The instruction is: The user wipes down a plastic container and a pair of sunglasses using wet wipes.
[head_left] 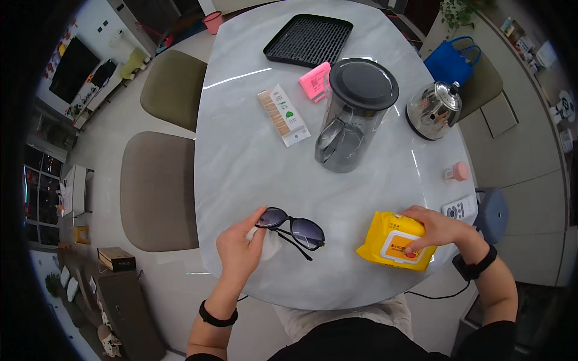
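Note:
My left hand [241,248] pinches a pair of dark sunglasses [307,232] by the edge of one lens, with a temple arm pointing down to the right. Under that hand a white wipe or tissue [271,246] shows in part. On the right, my right hand [435,232] grips a yellow pack of wet wipes [384,230] from its far side, thumb over the white-framed lid [399,247]. The lid looks closed. Both hands are over the near part of the marbled table [244,180].
Farther out stand a clear pitcher with a black lid [356,113] and a glass kettle [433,110]. A toothpick pack [284,115], a pink packet [314,82] and a black drip tray [309,38] lie beyond. Rightward are a pink-capped bottle [457,172] and a remote [459,208].

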`<action>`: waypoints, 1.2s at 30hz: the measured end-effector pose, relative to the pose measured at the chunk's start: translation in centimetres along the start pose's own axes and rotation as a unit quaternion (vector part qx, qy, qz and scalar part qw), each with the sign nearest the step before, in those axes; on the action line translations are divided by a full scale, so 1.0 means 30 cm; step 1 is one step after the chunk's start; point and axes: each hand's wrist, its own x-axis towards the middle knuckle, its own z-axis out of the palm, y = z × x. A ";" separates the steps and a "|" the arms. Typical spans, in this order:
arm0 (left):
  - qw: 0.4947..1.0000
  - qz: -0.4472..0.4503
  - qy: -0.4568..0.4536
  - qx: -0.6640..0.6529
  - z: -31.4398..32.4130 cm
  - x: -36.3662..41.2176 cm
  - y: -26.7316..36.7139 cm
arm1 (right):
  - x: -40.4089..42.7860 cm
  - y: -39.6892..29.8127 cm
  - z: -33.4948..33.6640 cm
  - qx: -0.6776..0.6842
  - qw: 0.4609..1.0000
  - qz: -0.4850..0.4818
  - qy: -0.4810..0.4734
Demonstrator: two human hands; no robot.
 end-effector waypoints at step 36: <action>0.949 -0.025 0.029 -0.313 0.165 -0.385 0.112 | -0.098 0.013 0.292 -0.236 0.826 -0.197 0.473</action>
